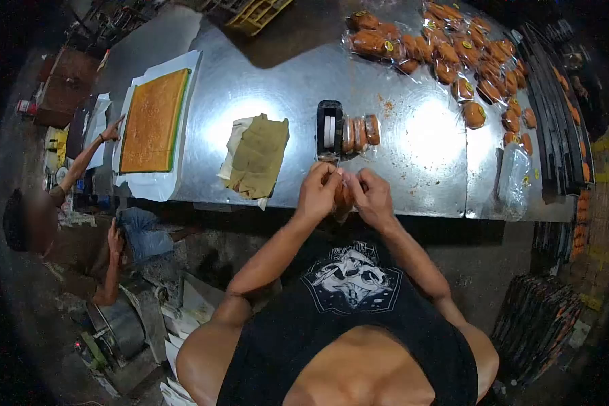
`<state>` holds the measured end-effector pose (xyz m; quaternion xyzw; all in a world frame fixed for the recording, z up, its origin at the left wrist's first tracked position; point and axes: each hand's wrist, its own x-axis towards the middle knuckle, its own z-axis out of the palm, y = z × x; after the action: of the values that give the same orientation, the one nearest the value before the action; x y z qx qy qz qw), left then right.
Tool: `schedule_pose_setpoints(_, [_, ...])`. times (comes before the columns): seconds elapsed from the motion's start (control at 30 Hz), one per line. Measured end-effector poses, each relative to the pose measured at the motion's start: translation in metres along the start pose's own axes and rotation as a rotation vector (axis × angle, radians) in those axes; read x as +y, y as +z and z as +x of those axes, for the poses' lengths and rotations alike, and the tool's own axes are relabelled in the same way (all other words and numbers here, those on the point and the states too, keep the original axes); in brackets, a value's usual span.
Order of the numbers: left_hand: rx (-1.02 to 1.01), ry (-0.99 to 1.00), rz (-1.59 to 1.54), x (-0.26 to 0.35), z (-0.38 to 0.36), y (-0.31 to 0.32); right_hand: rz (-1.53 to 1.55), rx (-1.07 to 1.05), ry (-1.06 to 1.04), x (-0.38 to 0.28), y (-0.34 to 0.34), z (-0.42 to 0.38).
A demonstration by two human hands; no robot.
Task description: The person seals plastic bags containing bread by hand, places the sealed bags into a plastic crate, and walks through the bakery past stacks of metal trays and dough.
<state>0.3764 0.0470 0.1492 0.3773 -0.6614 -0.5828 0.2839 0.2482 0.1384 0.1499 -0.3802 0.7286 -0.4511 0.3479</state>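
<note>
My left hand (319, 191) and my right hand (373, 195) meet at the table's front edge. Fingers of both are pinched on the top of a clear plastic bag of brown bread (343, 195), which hangs between them, partly hidden. Just beyond my hands stands a black tape dispenser (329, 108) with a white roll in it. Beside it on the right lie a few brown bread rolls (361, 134) in clear plastic.
Many bagged breads (446, 51) are piled at the back right. Folded brown paper (258, 155) and a large flat cake (154, 122) on white paper lie leftward. Black trays (551, 108) stand at right, a yellow crate (258, 17) behind. A co-worker's hand (111, 130) touches the cake's paper.
</note>
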Motion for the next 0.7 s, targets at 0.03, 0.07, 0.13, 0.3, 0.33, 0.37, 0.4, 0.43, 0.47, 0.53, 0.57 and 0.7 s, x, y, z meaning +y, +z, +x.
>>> schedule_pose_setpoints(0.03, [0.123,0.209,0.155,0.007,-0.006,0.001,0.221,-0.074,0.192,0.009,0.009,-0.005])
schedule_pose_setpoints(0.07, [0.144,0.166,0.095,0.015,-0.013,-0.001,0.317,-0.133,0.157,0.028,0.020,-0.009])
schedule_pose_setpoints(0.13, [0.230,0.215,0.021,0.004,-0.018,-0.006,0.698,-0.222,0.216,0.008,0.034,-0.018])
schedule_pose_setpoints(0.3, [0.157,-0.226,-0.640,0.003,-0.019,-0.008,0.671,-0.081,0.055,0.024,0.056,-0.003])
schedule_pose_setpoints(0.33, [-0.012,-0.243,-0.874,-0.007,-0.015,-0.014,0.436,0.041,-0.131,0.019,0.058,0.013])
schedule_pose_setpoints(0.37, [-0.032,-0.280,-0.935,-0.016,-0.012,-0.021,0.325,0.051,-0.022,0.032,0.057,0.034])
schedule_pose_setpoints(0.4, [-0.054,-0.321,-0.996,-0.017,-0.011,-0.027,0.214,0.062,0.089,0.052,0.061,0.054])
schedule_pose_setpoints(0.43, [-0.079,-0.363,-1.056,-0.020,-0.009,-0.033,0.204,0.074,0.134,0.069,0.071,0.075])
schedule_pose_setpoints(0.47, [-0.049,-0.338,-1.043,-0.037,-0.007,-0.037,0.195,0.088,0.183,0.086,0.082,0.092])
schedule_pose_setpoints(0.53, [0.020,-0.351,-0.939,-0.027,-0.009,-0.044,0.123,0.146,0.125,0.080,0.083,0.089])
schedule_pose_setpoints(0.57, [0.057,-0.349,-0.887,-0.020,-0.008,-0.047,0.063,0.185,0.013,0.065,0.079,0.074])
schedule_pose_setpoints(0.7, [0.015,-0.404,-0.862,-0.011,-0.005,-0.057,-0.115,-0.078,-0.131,0.036,0.048,0.035])
